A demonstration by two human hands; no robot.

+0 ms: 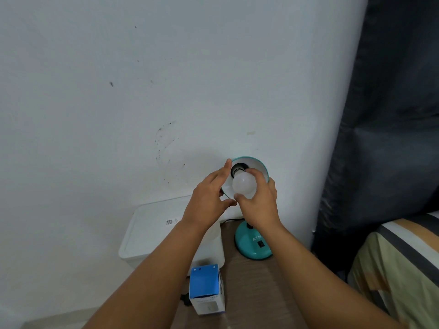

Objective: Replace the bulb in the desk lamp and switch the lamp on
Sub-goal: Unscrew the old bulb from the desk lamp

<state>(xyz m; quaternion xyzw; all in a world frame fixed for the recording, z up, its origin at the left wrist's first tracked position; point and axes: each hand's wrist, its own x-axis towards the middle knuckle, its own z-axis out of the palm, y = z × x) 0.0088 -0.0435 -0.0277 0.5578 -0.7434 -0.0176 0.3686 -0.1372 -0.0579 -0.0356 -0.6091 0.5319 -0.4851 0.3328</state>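
Note:
A teal desk lamp stands on a brown table by the wall, its round base [252, 245] carrying a black rocker switch [260, 244]. The teal shade [257, 165] tilts up toward me, white inside. A white frosted bulb [244, 184] sits at the dark socket [237, 169], unlit. My right hand [257, 200] grips the bulb with thumb below and fingers over the top. My left hand [209, 198] holds the shade's left rim, fingers curled around its edge.
A blue and white bulb box [206, 290] stands on the table [251, 281] near the front. A white lidded bin [152, 233] sits left of the table. A dark curtain [384, 115] hangs on the right above a striped bed cover [403, 269].

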